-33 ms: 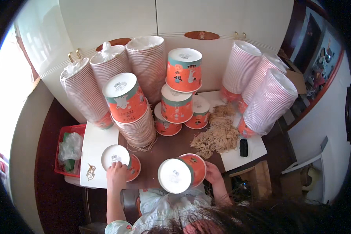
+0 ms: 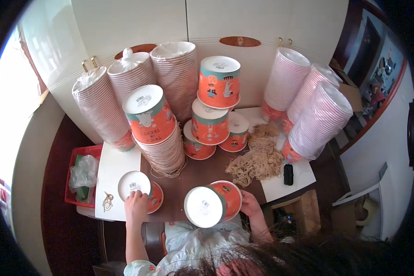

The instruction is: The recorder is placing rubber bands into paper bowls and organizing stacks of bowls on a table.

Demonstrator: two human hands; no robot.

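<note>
Gripping an orange paper bucket (image 2: 214, 205) tipped on its side, the right hand (image 2: 250, 204) is curling its fingers around the rim end while the white base is turning toward the camera, a hold that is keeping the round tub from rolling off the near edge of the dark brown table (image 2: 202, 172). The left hand (image 2: 136, 202) is pressing down on a second upturned bucket (image 2: 138, 187) at the table's near left, fingers together over its white bottom, apparently steadying it on the white board (image 2: 112, 175) beside a few loose rubber bands (image 2: 107, 200). A larger heap of tan rubber bands (image 2: 257, 161) is lying within easy reach of the right hand, next to a small black object (image 2: 288, 174). Upturned buckets are standing stacked mid-table (image 2: 214, 106), with one leaning tower of nested buckets (image 2: 158, 133) tilting toward the person. Tall bagged sleeves of nested cups are leaning against the white cupboard doors at left (image 2: 101, 108) and right (image 2: 317, 119), keeping the working space open. A red basket (image 2: 73, 177) holding crumpled plastic is sitting beside the table's left side.
</note>
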